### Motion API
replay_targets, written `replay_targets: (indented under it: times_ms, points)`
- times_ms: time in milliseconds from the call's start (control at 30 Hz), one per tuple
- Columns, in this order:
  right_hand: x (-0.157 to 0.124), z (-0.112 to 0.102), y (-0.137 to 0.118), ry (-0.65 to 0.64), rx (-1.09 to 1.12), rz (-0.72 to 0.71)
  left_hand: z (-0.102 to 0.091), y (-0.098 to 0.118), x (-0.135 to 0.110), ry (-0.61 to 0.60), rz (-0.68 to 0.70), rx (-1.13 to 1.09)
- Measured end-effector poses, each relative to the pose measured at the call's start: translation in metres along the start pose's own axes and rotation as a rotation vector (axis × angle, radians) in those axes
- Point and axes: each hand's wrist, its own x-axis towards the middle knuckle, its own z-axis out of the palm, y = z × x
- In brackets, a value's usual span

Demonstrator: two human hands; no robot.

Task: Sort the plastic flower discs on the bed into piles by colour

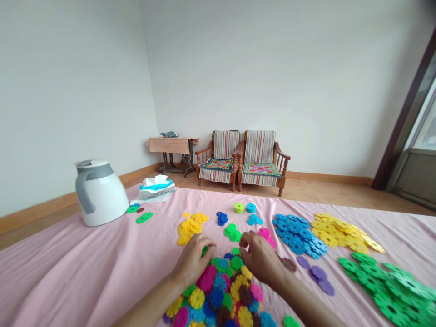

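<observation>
My left hand (194,259) rests on the far edge of a mixed pile of coloured snowflake discs (221,295), fingers curled down over a green disc that is mostly hidden. My right hand (259,255) hovers over the same pile's far right edge, thumb and fingers pinched together near a green disc (236,262); what it pinches is hidden. Sorted heaps lie beyond: yellow (190,227), small green (232,232), small blue (222,218), pink (266,235).
A white kettle (98,190) and a tissue pack (156,187) stand at the back left of the pink cloth (102,263). Larger heaps of blue (299,234), yellow (345,231), green (384,284) and purple (315,272) discs lie right. Two striped chairs (243,159) stand by the wall.
</observation>
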Motion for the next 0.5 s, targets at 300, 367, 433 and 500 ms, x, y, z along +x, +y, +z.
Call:
replay_targets:
  times_ms: [300,367,433,500]
  points:
    - [0.021,0.015,0.001,-0.130,-0.026,0.103,-0.002,0.012,-0.006,-0.125,0.041,0.011]
    - [0.021,0.014,0.003,-0.161,-0.007,0.107,-0.002,0.012,-0.005,-0.141,0.046,0.011]
    - [0.021,0.014,0.004,-0.186,0.016,0.098,-0.001,0.011,-0.004,-0.153,0.052,0.010]
    - [0.021,0.014,0.004,-0.202,0.039,0.077,0.000,0.010,-0.004,-0.154,0.057,0.005]
